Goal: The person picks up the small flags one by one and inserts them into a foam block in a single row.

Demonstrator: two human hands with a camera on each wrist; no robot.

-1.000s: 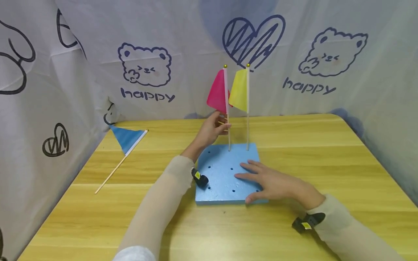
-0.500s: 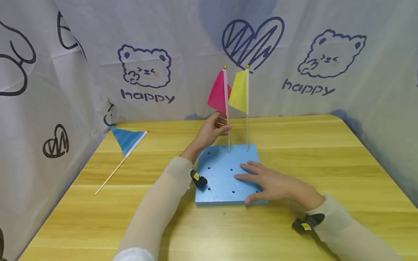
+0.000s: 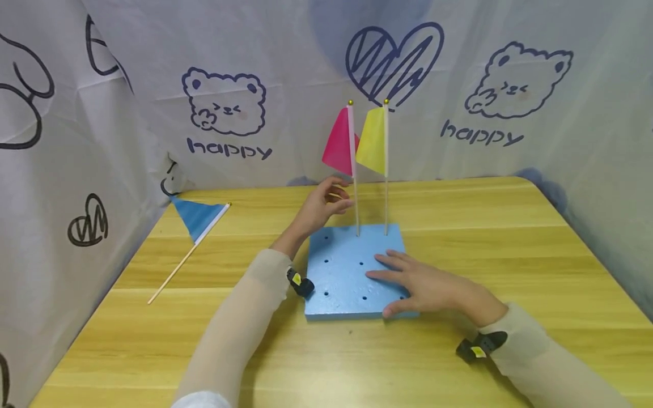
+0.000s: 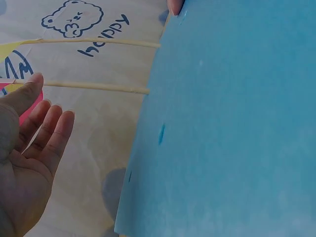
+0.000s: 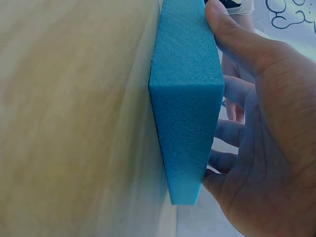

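A light-blue foam board [image 3: 344, 277] with several small holes lies on the table. Upright at its far side stand a pink flag [image 3: 338, 146] and, to the right, a yellow flag [image 3: 373, 141], each with its stick in the board. My left hand [image 3: 322, 205] is just left of the pink flag's stick [image 4: 94, 86], fingers loosely bent and parted, gripping nothing; its thumb tip is very near the stick, and contact is hard to tell. My right hand [image 3: 431, 288] rests spread on the board's right side, thumb at the near edge.
A blue flag [image 3: 196, 220] lies on the wooden table [image 3: 510, 255] to the left, its stick slanting toward the near side. Behind the table hangs a white cloth [image 3: 301, 73] with bear and heart drawings.
My left hand has let go of the pink flag's stick and shifted slightly left. Both upright flags stay in place. The right hand has not moved.
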